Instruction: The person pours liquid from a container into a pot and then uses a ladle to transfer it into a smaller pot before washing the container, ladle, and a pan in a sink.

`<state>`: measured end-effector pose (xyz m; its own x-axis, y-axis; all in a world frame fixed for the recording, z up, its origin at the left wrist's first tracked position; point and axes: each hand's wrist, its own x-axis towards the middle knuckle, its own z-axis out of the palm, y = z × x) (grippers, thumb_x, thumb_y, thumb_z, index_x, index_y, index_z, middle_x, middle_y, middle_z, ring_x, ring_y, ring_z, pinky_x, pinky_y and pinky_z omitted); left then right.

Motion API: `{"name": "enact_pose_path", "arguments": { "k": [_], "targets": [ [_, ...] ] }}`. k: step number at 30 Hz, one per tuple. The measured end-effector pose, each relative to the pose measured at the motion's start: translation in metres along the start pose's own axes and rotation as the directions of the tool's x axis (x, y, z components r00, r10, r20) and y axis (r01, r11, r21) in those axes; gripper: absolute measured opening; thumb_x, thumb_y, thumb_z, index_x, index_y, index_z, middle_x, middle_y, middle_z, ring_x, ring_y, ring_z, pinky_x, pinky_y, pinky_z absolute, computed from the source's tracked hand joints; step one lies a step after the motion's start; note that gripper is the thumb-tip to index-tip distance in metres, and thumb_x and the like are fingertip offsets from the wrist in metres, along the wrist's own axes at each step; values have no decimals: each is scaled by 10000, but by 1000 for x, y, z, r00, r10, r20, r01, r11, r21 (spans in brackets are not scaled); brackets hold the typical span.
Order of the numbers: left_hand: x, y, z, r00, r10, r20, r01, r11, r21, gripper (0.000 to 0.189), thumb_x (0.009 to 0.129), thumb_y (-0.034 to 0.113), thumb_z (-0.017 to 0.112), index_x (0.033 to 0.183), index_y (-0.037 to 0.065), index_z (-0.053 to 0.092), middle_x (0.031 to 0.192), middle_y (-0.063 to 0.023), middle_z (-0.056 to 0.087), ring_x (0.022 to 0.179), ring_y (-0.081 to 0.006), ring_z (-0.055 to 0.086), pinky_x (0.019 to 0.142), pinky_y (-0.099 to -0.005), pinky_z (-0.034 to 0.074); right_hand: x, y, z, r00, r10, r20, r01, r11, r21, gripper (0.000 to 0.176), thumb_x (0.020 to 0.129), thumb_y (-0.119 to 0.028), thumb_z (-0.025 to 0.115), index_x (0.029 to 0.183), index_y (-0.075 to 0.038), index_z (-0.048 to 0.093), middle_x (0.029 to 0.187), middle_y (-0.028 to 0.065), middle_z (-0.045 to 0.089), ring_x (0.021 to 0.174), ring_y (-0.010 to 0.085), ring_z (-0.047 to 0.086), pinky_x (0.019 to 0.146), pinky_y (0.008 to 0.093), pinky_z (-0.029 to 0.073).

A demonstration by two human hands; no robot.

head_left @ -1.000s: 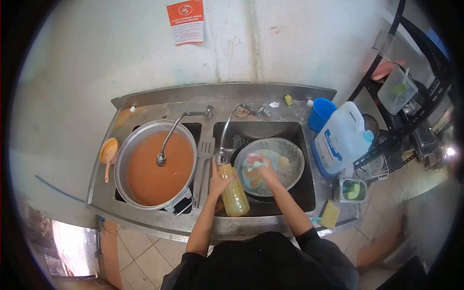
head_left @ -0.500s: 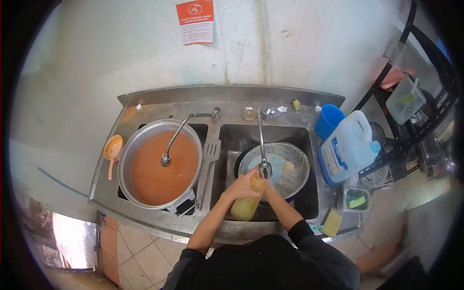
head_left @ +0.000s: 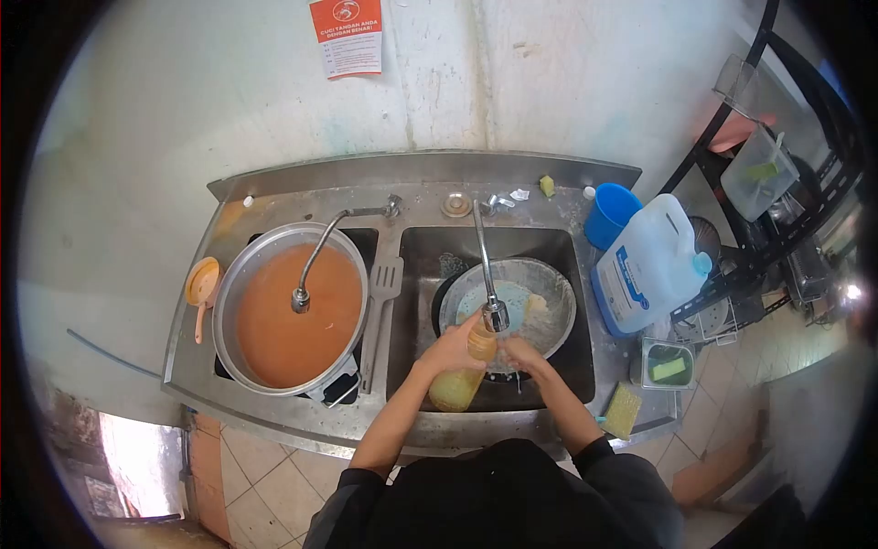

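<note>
My left hand is wrapped round the neck of a clear bottle of yellowish-green liquid, tilted over the near part of the right sink basin. Just right of the bottle is my right hand, its fingers curled closed. Whether anything is inside that hand is hidden; a thin whitish streak hangs below it. Beyond both hands a round metal bowl sits in the basin, with pale residue and bluish liquid in it. A bent tap reaches over the bowl, its nozzle close above my hands.
Left stands a big pot of orange-brown liquid under another tap. A slotted turner lies between the basins. Right are a blue cup, a large jerrycan, a sponge and a small container.
My right hand has come away from the bottle's neck to the right and curled closed. My left hand keeps its hold on the bottle. The whole view has shifted slightly.
</note>
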<state>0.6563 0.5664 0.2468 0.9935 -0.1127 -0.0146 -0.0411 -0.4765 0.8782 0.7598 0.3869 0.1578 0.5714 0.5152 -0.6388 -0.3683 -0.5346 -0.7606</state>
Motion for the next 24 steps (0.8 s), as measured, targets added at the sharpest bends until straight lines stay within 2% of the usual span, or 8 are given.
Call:
{"name": "enact_pose_path", "arguments": {
  "k": [2, 6, 9, 11, 14, 16, 18, 24],
  "targets": [
    [-2, 0, -1, 1000, -13, -3, 13, 1000, -1, 1073, 525, 195, 761, 1398, 78, 149, 1064, -202, 589, 1014, -347, 557, 913, -354, 423, 25, 27, -6, 952, -70, 299, -96, 856, 507, 75, 710, -60, 593, 750, 3, 586, 582, 38, 524, 540, 151, 537, 560, 254, 471],
    [-5, -4, 1, 998, -55, -15, 55, 998, -11, 1072, 525, 191, 763, 1397, 79, 150, 1061, -199, 591, 1011, -348, 559, 899, -358, 433, -10, 8, 5, 960, -217, 176, 38, 725, 688, 263, 715, -52, 587, 971, -10, 545, 878, 78, 586, 826, 175, 586, 759, 287, 481],
    [-5, 0, 3, 999, 5, -46, -7, 999, -43, 1058, 543, 214, 763, 1396, 79, 153, 1069, -203, 585, 1007, -357, 562, 891, -371, 438, -47, -15, 11, 839, -467, 278, 127, 665, 736, 517, 716, -16, 636, 1189, -54, 432, 1152, 78, 511, 1078, 199, 502, 909, 315, 411],
    [-2, 2, 11, 997, -2, -82, -5, 996, -84, 1055, 547, 259, 774, 1391, 77, 167, 1061, -193, 586, 999, -344, 567, 885, -363, 434, -54, -11, 34, 741, -650, 168, 594, 752, 287, 779, 656, -115, 751, 1287, -54, 298, 1229, 101, 459, 1152, 211, 447, 957, 346, 374],
    [2, -1, 19, 987, 48, -150, -51, 999, -15, 980, 596, 352, 765, 1364, 67, 227, 1041, -168, 583, 978, -303, 570, 874, -337, 422, -43, 13, 62, 734, -653, -186, 678, 721, 142, 856, 581, -171, 823, 1270, -44, 331, 1193, 105, 489, 1113, 204, 473, 947, 353, 381],
    [13, -16, 24, 976, 107, -191, -91, 992, 93, 911, 640, 399, 746, 1342, 61, 272, 1029, -152, 578, 964, -276, 567, 868, -319, 413, -38, 25, 63, 734, -627, -263, 668, 736, 108, 862, 559, -197, 832, 1258, -45, 351, 1165, 107, 510, 1088, 206, 494, 932, 350, 393],
    [24, -25, 27, 947, -169, -274, 107, 967, -230, 688, 766, 424, 648, 1266, 41, 371, 1004, -118, 568, 918, -216, 547, 853, -291, 397, -39, 25, 66, 730, -593, -340, 651, 754, 83, 868, 537, -223, 841, 1246, -46, 371, 1138, 108, 531, 1064, 207, 515, 916, 348, 404],
    [17, -26, 10, 964, -173, -204, 56, 876, -479, 460, 905, 312, 501, 1249, 23, 400, 1027, -83, 556, 986, -156, 509, 848, -284, 403, -51, -2, 69, 732, -567, -378, 575, 811, -104, 794, 504, -269, 834, 1171, -61, 455, 1042, 115, 588, 991, 226, 570, 858, 341, 435]
  ]
}}
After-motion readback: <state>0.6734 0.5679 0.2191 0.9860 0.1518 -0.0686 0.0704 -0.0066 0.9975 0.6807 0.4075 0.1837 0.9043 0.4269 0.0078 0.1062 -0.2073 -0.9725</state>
